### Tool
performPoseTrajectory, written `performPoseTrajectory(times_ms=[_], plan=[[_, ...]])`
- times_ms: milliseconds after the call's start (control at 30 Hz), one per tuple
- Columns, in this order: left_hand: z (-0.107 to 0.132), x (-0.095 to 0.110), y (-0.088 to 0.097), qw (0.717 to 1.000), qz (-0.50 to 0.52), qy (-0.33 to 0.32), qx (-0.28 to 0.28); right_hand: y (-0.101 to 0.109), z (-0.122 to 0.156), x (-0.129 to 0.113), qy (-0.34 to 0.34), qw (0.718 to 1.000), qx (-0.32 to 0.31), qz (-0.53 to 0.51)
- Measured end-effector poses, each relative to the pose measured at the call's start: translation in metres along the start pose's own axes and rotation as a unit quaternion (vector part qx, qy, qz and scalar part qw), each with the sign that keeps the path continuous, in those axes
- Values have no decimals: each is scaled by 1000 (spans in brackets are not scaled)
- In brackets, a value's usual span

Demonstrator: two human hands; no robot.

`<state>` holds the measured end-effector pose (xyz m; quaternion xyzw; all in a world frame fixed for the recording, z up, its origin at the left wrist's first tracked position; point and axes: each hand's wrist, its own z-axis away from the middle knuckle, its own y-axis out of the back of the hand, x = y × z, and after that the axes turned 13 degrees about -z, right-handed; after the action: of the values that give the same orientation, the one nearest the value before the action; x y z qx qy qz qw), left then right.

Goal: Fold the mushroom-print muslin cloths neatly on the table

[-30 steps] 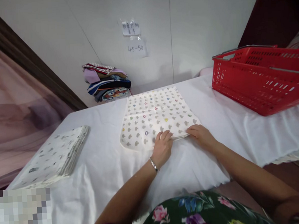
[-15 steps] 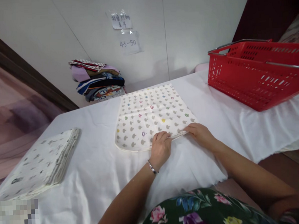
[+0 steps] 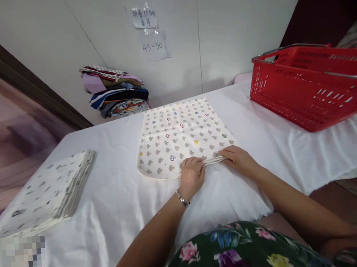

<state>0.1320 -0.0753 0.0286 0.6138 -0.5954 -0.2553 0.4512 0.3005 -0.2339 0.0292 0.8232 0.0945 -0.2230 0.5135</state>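
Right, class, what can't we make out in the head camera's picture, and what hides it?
Head view:
Red basket: its floor, hidden by the near wall; its right end, cut off by the edge.
Printed cloth: its underside, hidden by the top layer; part of its near edge, by the left hand.
Bottom left: whatever lies behind the pixelated patch.

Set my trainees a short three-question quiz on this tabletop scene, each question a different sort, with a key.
1. True or false: the left hand and the right hand both touch the mushroom-print cloth.
2. Which wrist wears the bracelet? A: right only; B: left only; C: both.
3. Fill in: the lower note reads ____.

Key: 1 true; 2 B; 3 45-50.
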Motion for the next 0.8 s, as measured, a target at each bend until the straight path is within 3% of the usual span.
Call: performPoseTrajectory(times_ms=[233,500,800], plan=[[-1,0,0,1000,-21,-16,3,-5,0,-1,22,1000,6,-21],[0,1,0,989,-99,-107,-8,1,0,-2,19,999,-23,-42],[1,2,-6,987,-124,-95,-38,1,5,-1,7,997,-64,-42]])
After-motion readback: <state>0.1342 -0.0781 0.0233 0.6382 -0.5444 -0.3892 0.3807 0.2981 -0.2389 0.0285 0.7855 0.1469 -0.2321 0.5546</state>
